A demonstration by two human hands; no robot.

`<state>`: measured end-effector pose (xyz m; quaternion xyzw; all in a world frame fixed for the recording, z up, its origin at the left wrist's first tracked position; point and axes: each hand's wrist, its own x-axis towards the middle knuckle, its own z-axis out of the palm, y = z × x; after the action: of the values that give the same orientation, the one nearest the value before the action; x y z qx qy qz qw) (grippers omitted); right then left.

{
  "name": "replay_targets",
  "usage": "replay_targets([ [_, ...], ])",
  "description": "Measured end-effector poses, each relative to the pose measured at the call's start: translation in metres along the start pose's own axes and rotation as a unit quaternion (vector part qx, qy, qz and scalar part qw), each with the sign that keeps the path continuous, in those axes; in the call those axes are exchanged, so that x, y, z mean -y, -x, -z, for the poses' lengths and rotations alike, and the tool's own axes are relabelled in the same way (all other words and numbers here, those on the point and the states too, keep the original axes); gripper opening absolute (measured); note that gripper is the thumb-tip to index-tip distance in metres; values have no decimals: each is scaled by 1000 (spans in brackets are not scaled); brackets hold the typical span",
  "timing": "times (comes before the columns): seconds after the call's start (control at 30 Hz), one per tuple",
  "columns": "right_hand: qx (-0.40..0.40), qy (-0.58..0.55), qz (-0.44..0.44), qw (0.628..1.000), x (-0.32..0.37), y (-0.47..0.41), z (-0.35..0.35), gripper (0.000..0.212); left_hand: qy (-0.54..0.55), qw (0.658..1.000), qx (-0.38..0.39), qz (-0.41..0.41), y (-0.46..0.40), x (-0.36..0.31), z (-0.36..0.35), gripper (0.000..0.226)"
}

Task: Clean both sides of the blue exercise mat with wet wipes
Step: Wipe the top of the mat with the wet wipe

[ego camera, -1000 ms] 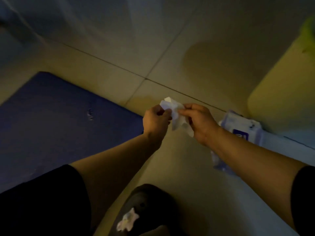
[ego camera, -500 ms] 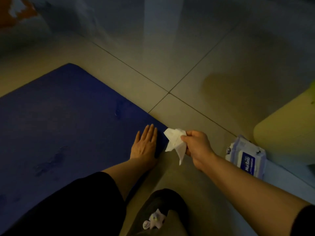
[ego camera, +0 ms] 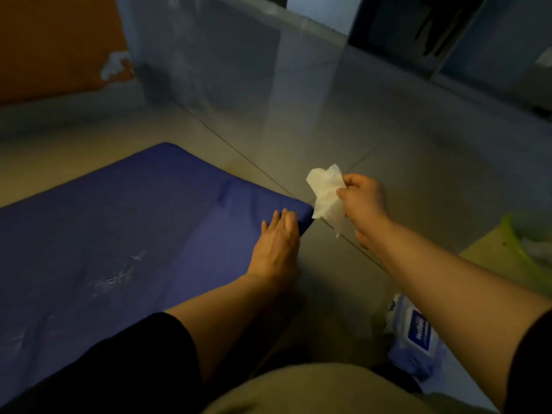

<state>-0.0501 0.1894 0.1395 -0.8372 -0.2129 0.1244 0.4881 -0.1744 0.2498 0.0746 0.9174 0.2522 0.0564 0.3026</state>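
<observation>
Right hand (ego camera: 363, 201) pinches wipe (ego camera: 327, 194) just off mat (ego camera: 119, 222) corner; mat lies leftward; left hand (ego camera: 276, 249) flat on mat, fingers straight.

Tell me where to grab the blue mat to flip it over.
Probably the near right corner of the blue mat, taken from the bare floor side. Its edge there is exposed; the left hand rests flat beside it, while the right hand holds the wipe.

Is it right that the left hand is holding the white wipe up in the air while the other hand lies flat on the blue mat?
Not quite: the hands are swapped. In the head view the right hand pinches the white wipe in the air, and the left hand lies flat on the blue mat.
</observation>
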Motion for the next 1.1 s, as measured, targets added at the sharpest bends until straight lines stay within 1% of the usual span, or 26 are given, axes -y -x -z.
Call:
replay_targets([
  [0.07, -23, -49, 17, 998, 17, 10, 4, 27, 56, 998, -31, 11, 15, -13, 35, 51],
  [0.13, -58, -110, 18, 992, 33, 14, 8, 22, 68, 995, -70, 5, 25, -25, 60, 46],
  [0.17, -65, -124, 24, 990, 41, 15, 8, 21, 64, 994, -88, -3, 30, -29, 68, 47],
  [0.23, -60, -107, 45, 991, 47, 13, 7, 20, 56, 993, -100, -28, 37, -32, 79, 48],
  [0.27, -50, -89, 58, 993, 46, 11, 4, 19, 44, 994, -93, -48, 41, -29, 82, 50],
  [0.3, -41, -74, 67, 994, 44, 10, 1, 19, 23, 995, -67, -73, 44, -21, 85, 54],
  [0.37, -19, -51, 63, 997, 34, 7, -8, 25, -58, 990, 31, -126, 51, -1, 94, 67],
  [0.43, 18, -31, 65, 997, 19, 8, -16, 27, -164, 969, 120, -143, 43, 17, 108, 81],
  [0.47, 49, -21, 66, 996, 12, 7, -22, 24, -194, 962, 128, -141, 32, 23, 113, 86],
  [0.5, 89, -14, 69, 993, 8, 11, -27, 20, -200, 963, 111, -143, 21, 24, 117, 91],
  [0.57, 151, -23, 66, 986, -1, 13, -40, 22, -175, 969, 69, -162, -10, 20, 114, 98],
  [0.6, 161, -42, 50, 985, -7, 11, -47, 27, -163, 970, 61, -170, -25, 16, 105, 97],
  [0.63, 163, -84, 20, 983, -10, 12, -52, 31, -156, 971, 62, -170, -37, 15, 94, 89],
  [0.67, 165, -140, -16, 976, -15, 11, -58, 29, -156, 973, 64, -160, -49, 16, 79, 73],
  [0.7, 157, -160, -38, 974, -18, 9, -63, 22, -161, 975, 54, -143, -58, 21, 67, 54],
  [0.73, 139, -163, -48, 976, -23, 7, -66, 15, -167, 979, 40, -113, -64, 27, 55, 40],
  [0.77, 109, -152, -61, 980, -31, 3, -69, 12, -169, 982, 27, -78, -69, 33, 45, 34],
  [0.83, 31, -132, -112, 984, -64, -15, -77, 10, -155, 988, 17, -5, -77, 50, 29, 30],
  [0.87, -1, -85, -141, 986, -79, -22, -81, 14, -133, 991, 2, 26, -80, 58, 24, 25],
  [0.9, -15, -20, -175, 984, -90, -27, -84, 21, -105, 993, -27, 52, -83, 63, 19, 22],
  [0.93, -10, 30, -209, 977, -103, -33, -88, 26, -76, 992, -66, 72, -85, 69, 12, 23],
  [0.97, 6, 22, -241, 970, -110, -37, -91, 25, -48, 990, -101, 81, -85, 73, 4, 25],
  [1.0, 29, -15, -261, 965, -113, -40, -96, 20, -24, 990, -123, 72, -82, 77, -5, 28],
  [1.03, 42, -66, -276, 958, -113, -41, -99, 18, -7, 992, -120, 47, -77, 80, -16, 32],
  [1.07, 46, -98, -280, 954, -113, -43, -102, 20, 4, 996, -93, 9, -72, 83, -30, 36],
  [1.1, 40, -116, -276, 953, -114, -44, -103, 23, 12, 998, -47, -28, -63, 83, -43, 43],
])
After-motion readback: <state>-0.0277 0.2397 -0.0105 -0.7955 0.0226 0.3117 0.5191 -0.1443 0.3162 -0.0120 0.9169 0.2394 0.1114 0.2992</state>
